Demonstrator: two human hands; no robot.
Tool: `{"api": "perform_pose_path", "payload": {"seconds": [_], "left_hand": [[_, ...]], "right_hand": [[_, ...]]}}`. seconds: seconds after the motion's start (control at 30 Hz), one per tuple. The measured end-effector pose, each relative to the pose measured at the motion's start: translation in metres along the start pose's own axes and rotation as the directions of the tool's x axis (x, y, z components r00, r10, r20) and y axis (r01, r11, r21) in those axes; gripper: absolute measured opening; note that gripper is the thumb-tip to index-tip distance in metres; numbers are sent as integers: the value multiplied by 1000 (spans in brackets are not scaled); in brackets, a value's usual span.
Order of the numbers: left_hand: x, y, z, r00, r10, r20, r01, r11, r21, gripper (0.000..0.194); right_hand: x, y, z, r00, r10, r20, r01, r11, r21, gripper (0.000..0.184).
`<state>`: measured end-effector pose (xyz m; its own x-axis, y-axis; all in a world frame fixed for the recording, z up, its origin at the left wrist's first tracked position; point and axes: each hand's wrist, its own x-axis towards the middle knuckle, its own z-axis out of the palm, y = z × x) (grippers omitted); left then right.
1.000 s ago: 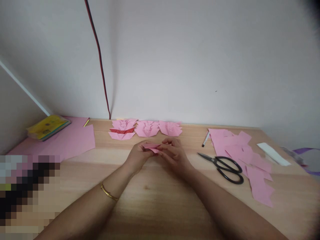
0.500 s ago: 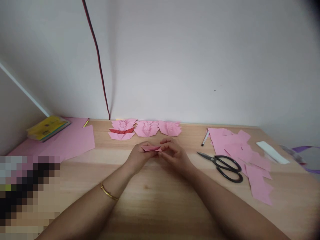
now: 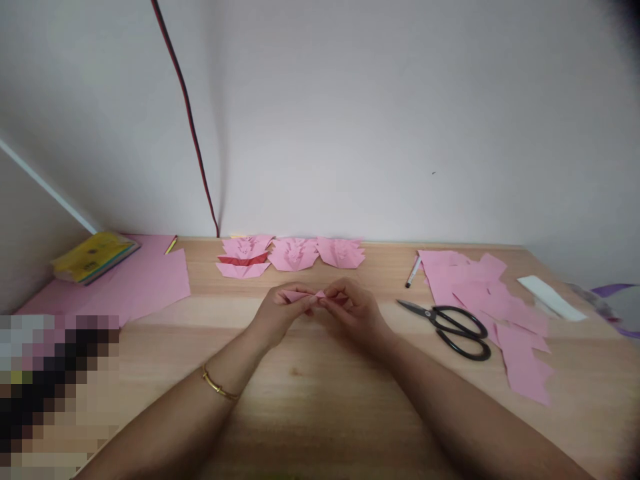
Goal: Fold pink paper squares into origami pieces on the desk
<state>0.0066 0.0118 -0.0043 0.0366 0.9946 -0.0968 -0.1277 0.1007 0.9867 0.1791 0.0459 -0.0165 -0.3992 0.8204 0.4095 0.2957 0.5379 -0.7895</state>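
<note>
A small folded piece of pink paper [image 3: 296, 295] is pinched between both hands, held just above the wooden table [image 3: 280, 427]. My left hand [image 3: 277, 315] grips its left part, with the thumb along the near side. My right hand [image 3: 354, 313] is closed on its right part, thumb and fingertips meeting near a small raised point in the middle. Fingers cover much of the paper. Beyond the hands, along the wall, lie three cut and folded pink paper pieces [image 3: 294, 255]; the leftmost has a red strip [image 3: 244, 261] across it.
Black-handled scissors [image 3: 445, 328] lie right of my hands, blades pointing left. Past them are pink paper scraps [image 3: 475, 287], a pen [image 3: 413, 271] and a white strip [image 3: 551, 298]. At left, a yellow packet [image 3: 95, 257] rests on pink sheets [image 3: 155, 287]. A cable [image 3: 193, 120] hangs on the wall.
My right fingers have closed in on the pink paper, which now shows a small peak in the middle and more of its right side. The view has shifted slightly.
</note>
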Motion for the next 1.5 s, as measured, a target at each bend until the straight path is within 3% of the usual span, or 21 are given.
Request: {"api": "perform_pose_path", "payload": {"seconds": [0.17, 0.37, 0.5, 0.6, 0.73, 0.93, 1.07, 1.33, 1.5], "left_hand": [[-2, 2, 1, 999, 50, -10, -50, 998, 45, 17], [-4, 3, 0, 985, 172, -20, -167, 973, 162, 17], [-4, 4, -1, 981, 192, -6, -184, 951, 250, 13], [-4, 6, 0, 985, 172, -27, -157, 944, 290, 11], [-3, 6, 0, 993, 58, -99, -37, 979, 201, 15], [-1, 3, 0, 997, -37, -74, 41, 997, 64, 20], [-2, 5, 1, 999, -47, 6, 45, 987, 156, 20], [-3, 8, -2, 999, -42, 14, 39, 980, 194, 20], [-2, 6, -2, 999, -30, -14, 31, 991, 131, 17]], "right_hand": [[0, -1, -2, 993, -113, 35, 116, 990, -83, 9], [3, -4, -5, 994, -83, 73, 87, 994, -58, 11], [4, -4, -6, 988, -103, 112, 108, 993, -41, 12], [4, -4, -7, 986, -77, 145, 83, 996, -31, 13], [5, -6, -8, 986, -23, 166, 31, 999, -45, 16], [4, -6, -10, 978, 69, 195, -67, 998, -19, 17], [4, -6, -10, 976, 98, 197, -97, 995, -12, 18], [4, -6, -9, 978, 82, 190, -76, 996, -41, 16], [3, -6, -9, 977, 38, 208, -23, 997, -73, 16]]}}
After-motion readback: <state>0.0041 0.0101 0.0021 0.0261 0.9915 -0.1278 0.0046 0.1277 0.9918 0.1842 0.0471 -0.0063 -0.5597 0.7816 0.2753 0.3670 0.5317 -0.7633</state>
